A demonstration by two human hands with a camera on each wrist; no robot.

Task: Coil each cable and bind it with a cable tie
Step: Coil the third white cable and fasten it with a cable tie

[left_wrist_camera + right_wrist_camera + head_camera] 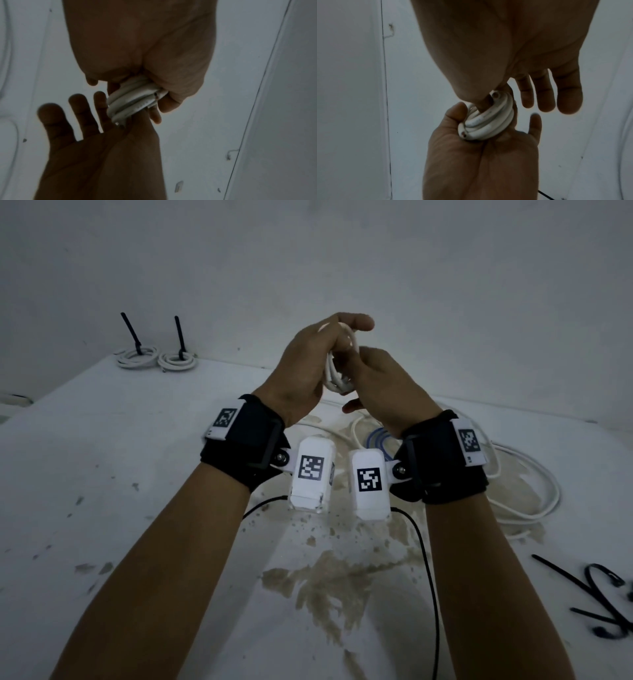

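A white cable coil point(337, 364), a few turns thick, is held in the air above the middle of the worktop point(137, 474), between both hands. The left hand point(308, 364) holds it from the left with its thumb and fingers curled round the turns; the right hand point(383, 385) pinches the coil between thumb and forefinger while its other three fingers stand out straight and apart. The left wrist view shows the coil point(133, 100) edge-on with one cut end at its lower rim, pressed against the right hand point(102, 155). The right wrist view shows the coil point(488, 121) lying in the left palm, with two cut ends, one at the top and one at the lower left, which the head view hides. Only the head view shows what lies on the worktop: under the hands a loose white cable point(534, 494) sprawls toward the right edge beside a blue cable point(380, 440); at the far left corner two bound coils point(157, 357) lie side by side, each with a black tie sticking up; near the right edge lie loose black cable ties point(596, 594). No container is in sight.
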